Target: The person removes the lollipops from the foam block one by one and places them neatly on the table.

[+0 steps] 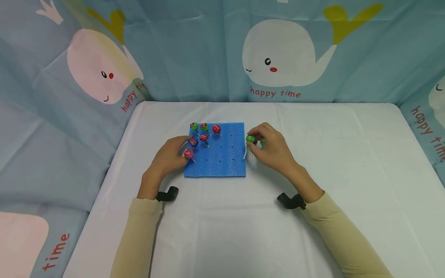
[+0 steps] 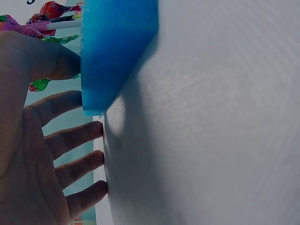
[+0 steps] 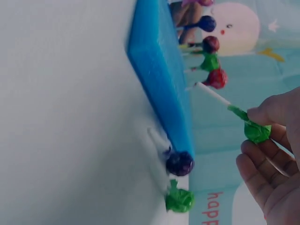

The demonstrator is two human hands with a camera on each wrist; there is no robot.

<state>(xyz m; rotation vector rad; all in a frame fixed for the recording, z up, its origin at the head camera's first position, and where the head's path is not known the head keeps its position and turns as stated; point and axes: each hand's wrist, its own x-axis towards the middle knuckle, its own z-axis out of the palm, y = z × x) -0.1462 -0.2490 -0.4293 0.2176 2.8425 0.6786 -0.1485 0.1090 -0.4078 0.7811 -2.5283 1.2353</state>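
My right hand (image 1: 274, 148) pinches a green-wrapped lollipop (image 3: 257, 132) by its head between thumb and fingers. Its white stick slants down toward the right edge of a blue foam board (image 1: 226, 170). At the board's left edge, my left hand (image 1: 169, 154) rests with thumb and index finger against the foam, the other fingers spread. Lollipops stand upright in the board: three along the back row, including a red one (image 1: 216, 129); two behind the front one, a dark blue (image 1: 193, 142) and a red (image 1: 204, 138); and a pink-red one (image 1: 189, 154) by my left thumb.
Under my right hand, a dark purple lollipop (image 3: 180, 163) and another green lollipop (image 3: 180, 201) lie on the white tablecloth (image 1: 215, 231) beside the board. Small holes dot the board's right and front parts. A blue whale-print curtain (image 1: 194, 58) hangs behind the table.
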